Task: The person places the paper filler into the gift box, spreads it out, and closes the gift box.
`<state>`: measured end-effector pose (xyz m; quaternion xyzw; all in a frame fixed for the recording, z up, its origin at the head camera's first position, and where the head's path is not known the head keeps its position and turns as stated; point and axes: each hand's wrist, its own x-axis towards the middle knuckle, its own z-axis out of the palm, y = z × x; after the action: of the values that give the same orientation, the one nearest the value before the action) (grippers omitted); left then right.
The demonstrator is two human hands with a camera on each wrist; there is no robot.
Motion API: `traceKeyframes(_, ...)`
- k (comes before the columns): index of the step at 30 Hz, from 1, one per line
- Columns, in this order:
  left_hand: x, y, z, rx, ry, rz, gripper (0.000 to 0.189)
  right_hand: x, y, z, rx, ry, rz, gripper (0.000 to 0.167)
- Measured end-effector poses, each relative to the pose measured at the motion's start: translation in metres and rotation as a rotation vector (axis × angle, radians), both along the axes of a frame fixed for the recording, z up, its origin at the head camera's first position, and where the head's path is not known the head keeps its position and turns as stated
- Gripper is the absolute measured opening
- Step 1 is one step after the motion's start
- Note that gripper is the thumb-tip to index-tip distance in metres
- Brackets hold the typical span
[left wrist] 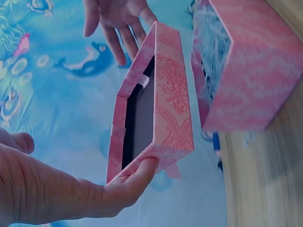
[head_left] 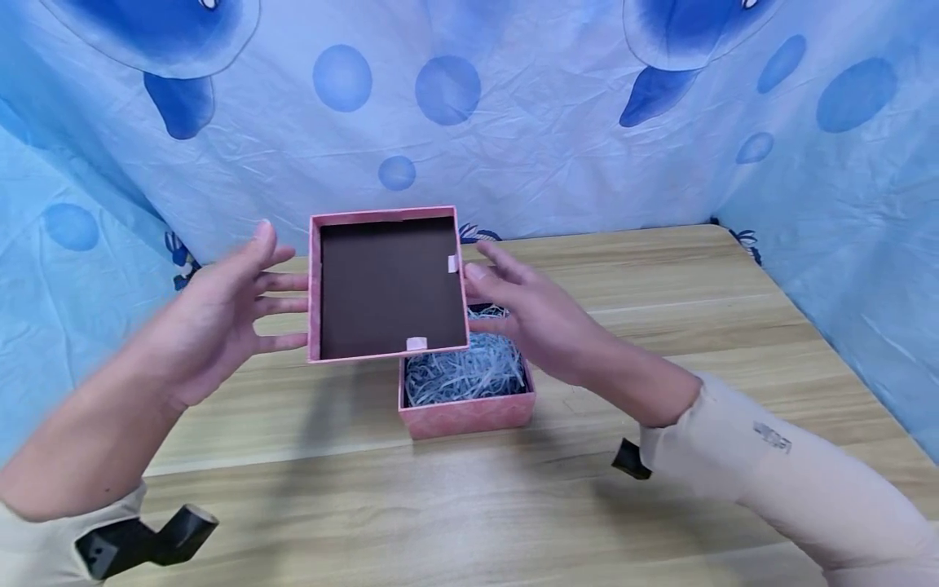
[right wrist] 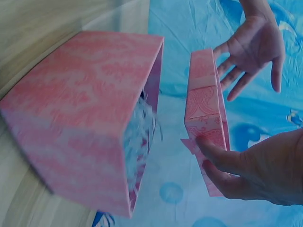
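Note:
A pink patterned box lid is raised above the table between both hands, its dark brown inside turned towards the head view. Straight, spread fingers of my left hand touch the lid's left side, with the thumb apart from it. On the lid's right side, the extended fingers of my right hand press against the edge. Below and partly behind the lid stands the matching pink box, open at the top and filled with pale blue shredded paper. In the right wrist view, a small pink tab sticks out from the lid.
The box stands on a light wood-grain table. Blue sheeting with dolphins and bubbles hangs behind the table and along both sides. Black camera mounts show at both sleeves.

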<state>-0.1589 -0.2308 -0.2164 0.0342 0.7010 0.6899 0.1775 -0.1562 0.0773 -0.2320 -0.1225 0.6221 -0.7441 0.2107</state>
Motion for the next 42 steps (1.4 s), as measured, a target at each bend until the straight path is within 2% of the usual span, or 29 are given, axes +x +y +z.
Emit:
traceKeyframes(10, 0.007, 0.048, 0.002, -0.025, 0.012, -0.062, 0.083, 0.001, 0.043, -0.010, -0.006, -0.003, -0.022, 0.061)
traceKeyframes(20, 0.011, 0.068, 0.005, 0.032, 0.037, -0.079, 0.080, 0.001, 0.060, -0.007, 0.004, 0.015, -0.045, 0.063)
traceKeyframes(26, 0.012, 0.079, 0.003, 0.067, 0.114, -0.025, 0.072, -0.004, 0.062, -0.004, -0.045, 0.046, -0.095, 0.059)
traceKeyframes(31, 0.015, 0.084, 0.004, 0.059, 0.200, 0.026, 0.073, -0.008, 0.060, -0.002, -0.101, 0.095, -0.095, 0.053)
traceKeyframes(38, 0.018, 0.086, 0.008, 0.059, 0.315, 0.004, 0.057, -0.013, 0.055, 0.000, -0.177, 0.185, -0.093, 0.055)
traceKeyframes(42, 0.019, 0.084, 0.007, 0.086, 0.346, 0.010, 0.056, -0.014, 0.054, 0.001, -0.225, 0.198, -0.120, 0.046)
